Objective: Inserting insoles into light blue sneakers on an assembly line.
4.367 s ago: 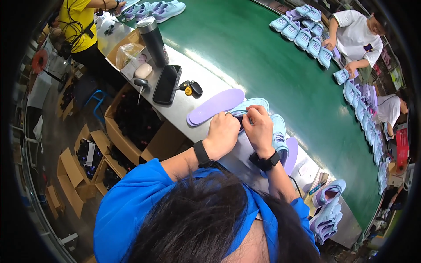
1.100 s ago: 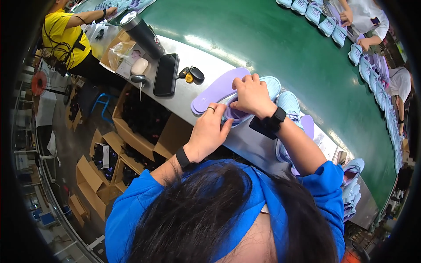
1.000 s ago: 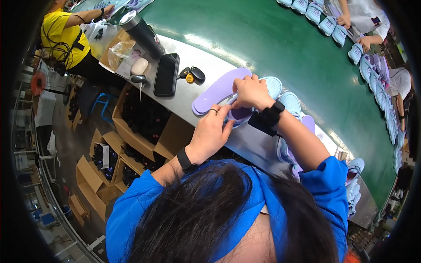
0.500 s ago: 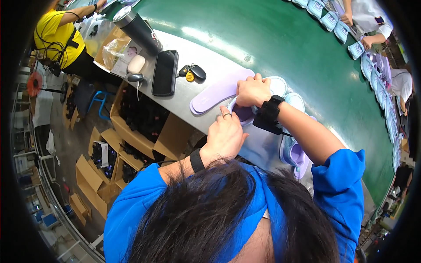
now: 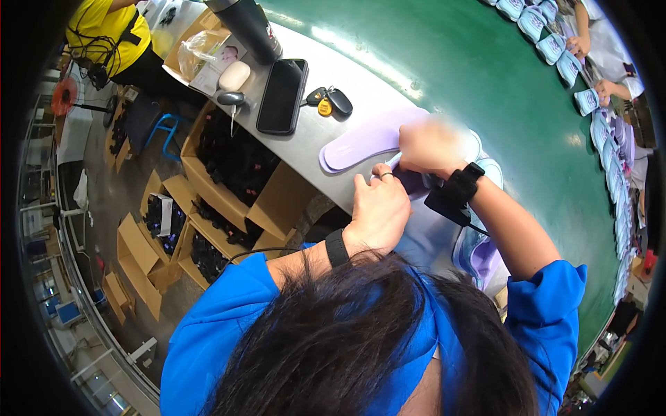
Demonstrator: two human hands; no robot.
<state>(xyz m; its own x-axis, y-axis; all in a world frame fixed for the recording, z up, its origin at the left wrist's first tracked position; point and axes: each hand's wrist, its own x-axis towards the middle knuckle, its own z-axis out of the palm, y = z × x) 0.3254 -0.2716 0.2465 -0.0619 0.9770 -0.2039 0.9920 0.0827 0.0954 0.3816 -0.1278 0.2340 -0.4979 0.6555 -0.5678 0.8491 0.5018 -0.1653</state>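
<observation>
A light blue shoe with a purple inside is between my two hands at the edge of the metal table. My left hand is closed, its fingers curled on the shoe's near rim. Over the far part of the shoe lies my right hand; its fingers are smeared and cannot be made out. A stack of lilac insoles rests flat just left of my right hand. Close to my right forearm are more shoes, one of them a light blue and purple shoe partly hidden by the arm.
A black phone, keys with a yellow tag and a dark tumbler occupy the table's left part. Beyond runs a green belt. Shoes line its far side, near other people's hands. Open cardboard boxes stand on the floor at left.
The view has shifted, so the table items appear further right. Both my hands stay at the shoe, and my left hand's fingers are more curled at its rim. My right hand has become blurred.
</observation>
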